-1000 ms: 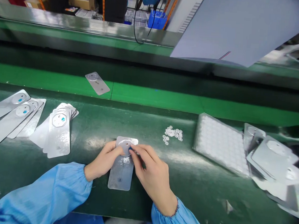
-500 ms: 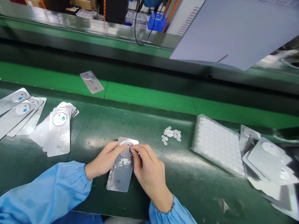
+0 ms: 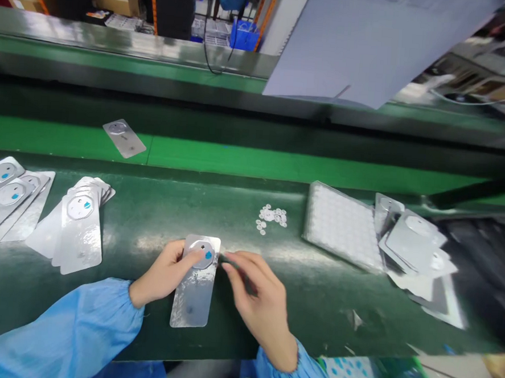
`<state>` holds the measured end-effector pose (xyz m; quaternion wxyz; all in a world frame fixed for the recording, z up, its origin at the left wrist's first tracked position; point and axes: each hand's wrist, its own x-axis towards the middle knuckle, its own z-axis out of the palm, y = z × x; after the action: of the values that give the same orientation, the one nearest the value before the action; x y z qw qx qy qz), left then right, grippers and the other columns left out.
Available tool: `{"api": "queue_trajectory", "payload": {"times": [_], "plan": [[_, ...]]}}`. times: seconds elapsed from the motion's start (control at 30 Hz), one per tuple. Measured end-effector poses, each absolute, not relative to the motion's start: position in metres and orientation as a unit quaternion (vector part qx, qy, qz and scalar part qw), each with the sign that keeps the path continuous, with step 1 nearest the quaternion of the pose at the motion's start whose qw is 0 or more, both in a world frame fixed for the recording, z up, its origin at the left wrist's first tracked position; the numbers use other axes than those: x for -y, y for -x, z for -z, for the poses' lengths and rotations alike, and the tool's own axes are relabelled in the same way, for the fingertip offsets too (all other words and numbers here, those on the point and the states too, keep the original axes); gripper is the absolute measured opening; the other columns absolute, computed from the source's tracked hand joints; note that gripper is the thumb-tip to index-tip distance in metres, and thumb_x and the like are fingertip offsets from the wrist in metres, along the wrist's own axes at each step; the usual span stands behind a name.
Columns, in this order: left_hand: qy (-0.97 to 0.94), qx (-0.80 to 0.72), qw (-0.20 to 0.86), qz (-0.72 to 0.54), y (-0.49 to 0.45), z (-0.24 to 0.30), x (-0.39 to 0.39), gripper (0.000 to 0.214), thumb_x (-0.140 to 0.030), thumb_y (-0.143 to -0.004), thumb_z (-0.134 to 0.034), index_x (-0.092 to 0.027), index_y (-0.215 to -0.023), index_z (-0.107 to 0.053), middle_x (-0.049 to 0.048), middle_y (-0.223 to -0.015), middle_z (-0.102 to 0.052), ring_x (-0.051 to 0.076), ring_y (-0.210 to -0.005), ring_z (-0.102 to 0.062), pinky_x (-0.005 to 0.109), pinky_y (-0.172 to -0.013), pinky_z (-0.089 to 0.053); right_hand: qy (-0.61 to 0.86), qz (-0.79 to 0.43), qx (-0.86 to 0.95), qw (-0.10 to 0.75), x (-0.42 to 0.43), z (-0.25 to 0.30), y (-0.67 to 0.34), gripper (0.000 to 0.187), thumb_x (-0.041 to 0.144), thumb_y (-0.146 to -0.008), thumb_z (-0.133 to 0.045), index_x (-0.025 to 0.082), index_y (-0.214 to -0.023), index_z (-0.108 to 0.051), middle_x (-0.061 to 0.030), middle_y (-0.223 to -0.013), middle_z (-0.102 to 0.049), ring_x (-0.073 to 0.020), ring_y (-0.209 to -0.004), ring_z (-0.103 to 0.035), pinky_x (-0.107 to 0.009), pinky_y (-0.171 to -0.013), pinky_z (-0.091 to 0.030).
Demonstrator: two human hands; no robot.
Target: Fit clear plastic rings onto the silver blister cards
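- Left hand (image 3: 162,273) lies flat, pressing its fingers on the round window (image 3: 200,253) of the long silver foil card (image 3: 193,299), which sits on the dark green belt (image 3: 242,222).
- Right hand (image 3: 254,297) is just right of the card, apart from it, fingertips pinched together; cannot tell if they hold anything.

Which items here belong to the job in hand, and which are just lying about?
Job in hand:
left hand, on the silver card
right hand, beside that card
small white discs
tray of white discs
stacked silver cards

Lying about:
loose silver cards
lone card on the green belt
grey sheet
blue bin
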<state>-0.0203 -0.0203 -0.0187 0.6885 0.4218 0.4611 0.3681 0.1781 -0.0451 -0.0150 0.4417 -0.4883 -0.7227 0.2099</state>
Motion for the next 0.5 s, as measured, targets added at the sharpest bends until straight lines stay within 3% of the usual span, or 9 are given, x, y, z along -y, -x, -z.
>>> {"api": "queue_trajectory", "payload": {"times": [0.13,0.5], "plan": [[-0.486,-0.49,0.618,-0.378,0.018,0.018,0.02,0.025,-0.036,-0.083,-0.072,-0.013,-0.077,-0.065,-0.0006,-0.068,-0.058,0.012,-0.062,-0.05,0.022,-0.056,-0.04,0.456,-0.161,0.767,0.422,0.041,0.02,-0.161,0.025,0.013,-0.102,-0.057,0.023,-0.12,-0.072,-0.0074,-0.104,-0.073,-0.018,-0.091,-0.073,-0.029,-0.083,-0.061],[-0.512,-0.482,0.594,-0.391,0.016,0.017,0.023,0.023,-0.035,-0.087,-0.064,-0.015,-0.076,-0.061,0.0002,-0.071,-0.057,0.014,-0.067,-0.05,0.024,-0.06,-0.04,0.465,-0.024,0.819,0.336,0.039,0.014,-0.155,0.02,0.014,-0.105,-0.051,0.019,-0.109,-0.07,-0.0061,-0.097,-0.075,-0.0159,-0.074,-0.073,-0.025,-0.06,-0.054]]}}
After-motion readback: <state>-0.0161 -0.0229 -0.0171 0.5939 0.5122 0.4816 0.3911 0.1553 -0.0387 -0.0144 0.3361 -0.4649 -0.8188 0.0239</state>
